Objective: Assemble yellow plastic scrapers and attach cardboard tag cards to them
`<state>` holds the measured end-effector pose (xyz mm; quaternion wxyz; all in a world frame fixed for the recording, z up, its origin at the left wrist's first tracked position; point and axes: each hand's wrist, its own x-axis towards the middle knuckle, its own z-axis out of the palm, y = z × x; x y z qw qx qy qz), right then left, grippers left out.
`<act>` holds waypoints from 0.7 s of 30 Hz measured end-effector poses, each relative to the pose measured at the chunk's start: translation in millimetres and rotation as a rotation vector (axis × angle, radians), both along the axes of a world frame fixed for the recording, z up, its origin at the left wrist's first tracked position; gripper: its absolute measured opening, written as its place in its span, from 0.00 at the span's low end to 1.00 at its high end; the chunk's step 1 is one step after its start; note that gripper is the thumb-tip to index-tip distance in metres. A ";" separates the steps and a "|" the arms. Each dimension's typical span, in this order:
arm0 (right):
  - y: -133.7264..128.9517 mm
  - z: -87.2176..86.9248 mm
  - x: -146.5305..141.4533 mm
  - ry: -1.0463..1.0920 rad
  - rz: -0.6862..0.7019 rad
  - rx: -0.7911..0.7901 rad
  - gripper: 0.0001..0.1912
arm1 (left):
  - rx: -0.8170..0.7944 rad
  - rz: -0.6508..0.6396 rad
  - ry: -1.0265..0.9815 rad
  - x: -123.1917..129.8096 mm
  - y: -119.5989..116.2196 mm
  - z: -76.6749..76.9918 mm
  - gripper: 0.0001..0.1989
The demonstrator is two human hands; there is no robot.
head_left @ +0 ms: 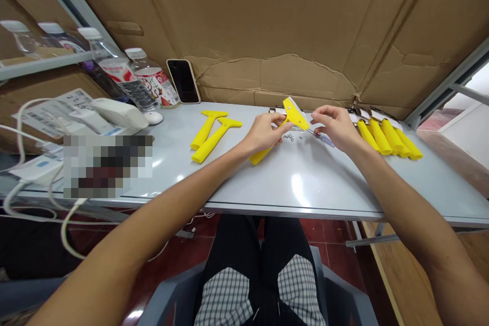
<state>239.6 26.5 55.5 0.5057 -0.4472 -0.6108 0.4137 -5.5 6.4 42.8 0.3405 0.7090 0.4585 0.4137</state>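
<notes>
I'm clenching a yellow plastic scraper (295, 115) in my left hand (263, 133), while my right hand (336, 128) is reaching just beside it, its grip impossible to tell.

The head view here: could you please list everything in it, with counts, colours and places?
table: one, pale grey, in front of the person
cardboard: one wall, brown, behind the table
scraper: one, yellow, in the left hand
handles: two, yellow, on the table left of the hands
grips: at least four, yellow, in a row at the table's right
screws: small pile, metal, between the hands
screwdriver: one, bluish, by the right hand
phone: one, black, at the table's back
mouse: one, white, at the table's left
left hand: one, gripping the scraper
right hand: one, at the scraper's head
</notes>
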 end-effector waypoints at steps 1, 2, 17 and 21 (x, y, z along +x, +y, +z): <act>-2.1 0.4 -1.5 0.064 0.038 -0.053 0.16 | 0.073 -0.005 0.090 0.3 -1.6 -0.2 0.13; -4.2 0.6 -2.7 0.101 0.082 -0.096 0.18 | 0.137 -0.006 0.164 0.7 -3.0 -0.7 0.13; -5.4 -7.0 -9.0 0.010 0.135 -0.124 0.24 | 0.242 0.031 0.300 1.7 -6.0 -2.9 0.13; -4.8 -8.1 -8.7 0.018 0.128 -0.130 0.25 | 0.214 0.028 0.281 1.8 -5.0 -3.7 0.12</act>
